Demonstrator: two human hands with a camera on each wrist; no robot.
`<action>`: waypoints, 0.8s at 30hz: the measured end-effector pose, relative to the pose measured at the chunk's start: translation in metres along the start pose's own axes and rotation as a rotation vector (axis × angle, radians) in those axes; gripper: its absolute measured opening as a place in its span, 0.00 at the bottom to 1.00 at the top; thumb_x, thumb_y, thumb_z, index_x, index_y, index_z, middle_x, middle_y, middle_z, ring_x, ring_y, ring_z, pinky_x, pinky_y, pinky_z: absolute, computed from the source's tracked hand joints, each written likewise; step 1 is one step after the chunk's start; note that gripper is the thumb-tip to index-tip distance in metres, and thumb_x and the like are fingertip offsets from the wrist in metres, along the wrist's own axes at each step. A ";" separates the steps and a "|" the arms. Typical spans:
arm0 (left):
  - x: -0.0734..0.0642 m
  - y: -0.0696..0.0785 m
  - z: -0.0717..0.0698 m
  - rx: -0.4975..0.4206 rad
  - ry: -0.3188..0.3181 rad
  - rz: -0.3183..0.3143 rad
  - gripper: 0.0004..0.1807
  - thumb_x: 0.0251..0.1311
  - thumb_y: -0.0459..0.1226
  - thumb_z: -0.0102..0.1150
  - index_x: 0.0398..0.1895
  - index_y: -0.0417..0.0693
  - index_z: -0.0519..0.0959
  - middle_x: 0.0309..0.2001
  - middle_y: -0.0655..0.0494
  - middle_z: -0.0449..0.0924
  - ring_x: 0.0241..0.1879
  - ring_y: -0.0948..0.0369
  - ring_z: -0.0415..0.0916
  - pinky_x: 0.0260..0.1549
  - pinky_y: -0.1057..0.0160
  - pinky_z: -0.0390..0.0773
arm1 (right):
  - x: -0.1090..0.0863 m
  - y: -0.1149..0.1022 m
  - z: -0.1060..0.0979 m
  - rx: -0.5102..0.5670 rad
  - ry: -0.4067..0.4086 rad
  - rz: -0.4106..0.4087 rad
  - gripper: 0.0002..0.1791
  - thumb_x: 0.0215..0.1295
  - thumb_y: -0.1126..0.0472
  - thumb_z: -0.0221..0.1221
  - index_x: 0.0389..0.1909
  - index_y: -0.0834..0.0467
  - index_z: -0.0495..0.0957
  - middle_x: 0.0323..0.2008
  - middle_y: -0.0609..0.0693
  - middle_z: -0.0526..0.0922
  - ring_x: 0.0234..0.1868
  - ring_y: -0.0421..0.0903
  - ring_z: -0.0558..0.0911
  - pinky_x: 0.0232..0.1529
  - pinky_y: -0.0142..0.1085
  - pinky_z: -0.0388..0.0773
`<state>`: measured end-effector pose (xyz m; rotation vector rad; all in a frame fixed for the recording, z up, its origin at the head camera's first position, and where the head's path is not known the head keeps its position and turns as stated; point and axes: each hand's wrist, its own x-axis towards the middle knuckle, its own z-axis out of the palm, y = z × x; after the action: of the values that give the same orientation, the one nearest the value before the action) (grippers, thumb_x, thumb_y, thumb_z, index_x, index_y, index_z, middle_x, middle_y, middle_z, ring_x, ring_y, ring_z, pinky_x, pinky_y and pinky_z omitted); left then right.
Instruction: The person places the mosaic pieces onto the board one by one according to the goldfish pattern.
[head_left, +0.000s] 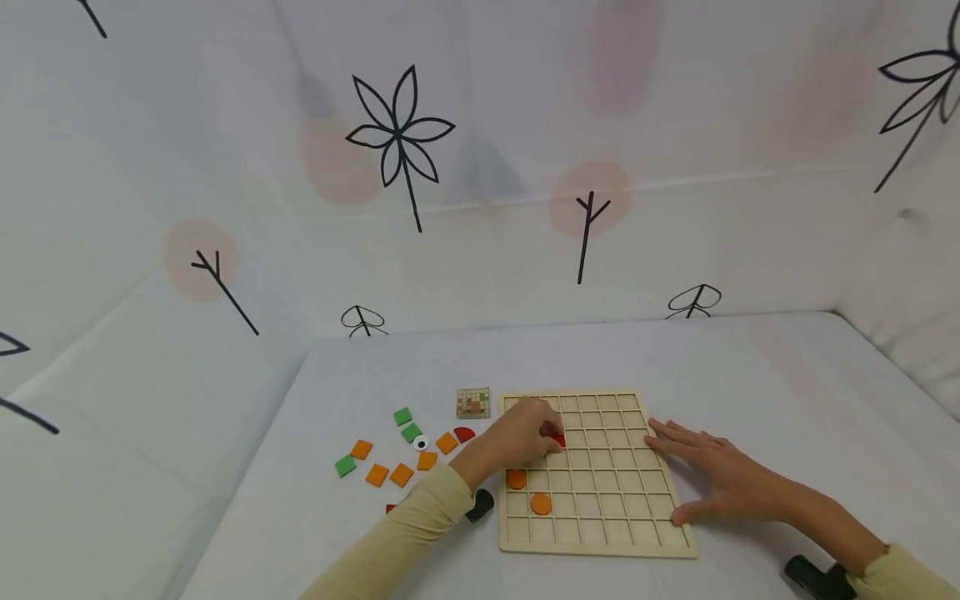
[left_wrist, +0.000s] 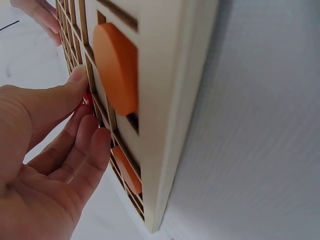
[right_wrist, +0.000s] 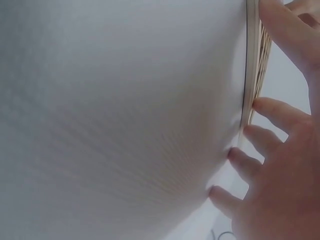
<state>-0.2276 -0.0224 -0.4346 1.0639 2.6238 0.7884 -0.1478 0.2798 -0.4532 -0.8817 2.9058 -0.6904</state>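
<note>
A wooden grid board [head_left: 600, 548] lies on the white tabletop, with two orange discs [head_left: 541, 503] in cells on its left side. My left hand [head_left: 521, 433] reaches over the board's left part and pinches a small red piece [head_left: 559, 439] between thumb and fingers. In the left wrist view, that red piece [left_wrist: 87, 99] is mostly hidden by the fingertips, right at the grid. Along the board's right edge, my right hand [head_left: 720, 471] rests with its fingers spread. The right wrist view shows its thumb and index fingertip touching the board's edge [right_wrist: 251, 65].
Left of the board lie several orange square tiles [head_left: 402, 475], green tiles [head_left: 402, 416], a red rounded piece [head_left: 464, 434] and a round eye piece [head_left: 422, 443]. A small pattern card [head_left: 473, 403] is beside the board's far left corner. My left sleeve [head_left: 408, 533] covers part of another red piece.
</note>
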 end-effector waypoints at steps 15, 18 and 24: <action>-0.040 -0.008 -0.022 -0.005 0.065 0.004 0.07 0.57 0.34 0.62 0.38 0.46 0.85 0.35 0.61 0.79 0.33 0.66 0.72 0.40 0.63 0.75 | -0.002 0.003 0.003 0.018 0.022 -0.005 0.52 0.39 0.29 0.64 0.67 0.52 0.66 0.70 0.53 0.59 0.71 0.52 0.55 0.50 0.65 0.58; -0.052 -0.013 -0.030 0.003 0.072 0.012 0.08 0.58 0.35 0.63 0.40 0.46 0.84 0.36 0.60 0.80 0.35 0.65 0.73 0.40 0.63 0.75 | -0.004 0.006 0.004 0.011 0.043 -0.021 0.52 0.39 0.30 0.65 0.66 0.52 0.67 0.70 0.51 0.59 0.72 0.39 0.47 0.49 0.64 0.58; -0.087 -0.025 -0.049 -0.048 0.101 -0.051 0.09 0.58 0.35 0.63 0.42 0.45 0.83 0.38 0.56 0.80 0.42 0.57 0.75 0.37 0.65 0.76 | -0.002 0.008 0.006 0.050 0.074 -0.068 0.51 0.40 0.34 0.68 0.67 0.52 0.66 0.70 0.49 0.59 0.68 0.23 0.41 0.48 0.62 0.57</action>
<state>-0.1981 -0.1172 -0.4087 0.9641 2.6889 0.9109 -0.1491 0.2843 -0.4623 -0.9747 2.9200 -0.8138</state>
